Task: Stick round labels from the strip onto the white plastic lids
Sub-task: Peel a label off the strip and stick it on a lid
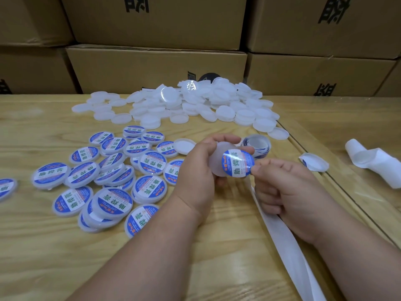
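My left hand (pixel 200 170) grips a plain white plastic lid (pixel 217 158) above the wooden table, fingers curled over its rim. My right hand (pixel 284 187) pinches a round blue-and-white label (pixel 237 163) by its right edge, holding it against the lid's face. The white backing strip (pixel 280 231) trails from under my right hand toward the bottom edge. A coiled roll of labels (pixel 257 145) lies just behind my hands. Several labelled lids (pixel 112 181) are heaped at the left. A pile of bare white lids (pixel 195 105) lies at the back.
Stacked cardboard boxes (pixel 156 68) wall off the table's far side. One upturned lid (pixel 184 146) lies left of my hands. A piece of backing (pixel 314 162) and a crumpled used strip (pixel 375 161) lie at the right, beyond a seam in the table.
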Motion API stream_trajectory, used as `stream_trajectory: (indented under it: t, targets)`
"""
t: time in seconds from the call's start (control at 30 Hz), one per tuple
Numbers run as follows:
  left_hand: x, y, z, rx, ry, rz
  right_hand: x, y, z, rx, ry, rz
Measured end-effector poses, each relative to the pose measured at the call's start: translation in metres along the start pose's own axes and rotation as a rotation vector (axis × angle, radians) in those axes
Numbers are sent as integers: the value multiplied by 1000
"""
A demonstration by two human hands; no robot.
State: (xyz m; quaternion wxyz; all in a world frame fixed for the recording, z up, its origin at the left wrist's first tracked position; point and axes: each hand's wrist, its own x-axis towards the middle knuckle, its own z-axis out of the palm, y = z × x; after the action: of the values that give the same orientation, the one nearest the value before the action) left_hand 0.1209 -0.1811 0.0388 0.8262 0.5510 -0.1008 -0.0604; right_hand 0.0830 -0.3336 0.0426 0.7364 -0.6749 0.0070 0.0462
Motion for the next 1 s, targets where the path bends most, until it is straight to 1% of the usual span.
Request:
stream_trajectory:
  t: [0.13,0.3,0.47,0.67,0.87,1.0]
  targets:
    - [-1,0,2,6,-53,-7,1,1,7,-44,40,13]
    - [2,0,1,52,-61,-8,1,0,11,-60,89,10]
    - [1,-3,1,53,-64,2,0,-2,13,-59,98,29]
    - [2,-4,1,-66,-88,20,-1,-3,14,-69,103,34]
    - [2,-4,1,-61,-88,23,-2,-4,15,-63,110,39]
    - [0,-3,2,-8,-73,39,-1,-3,14,-73,112,38]
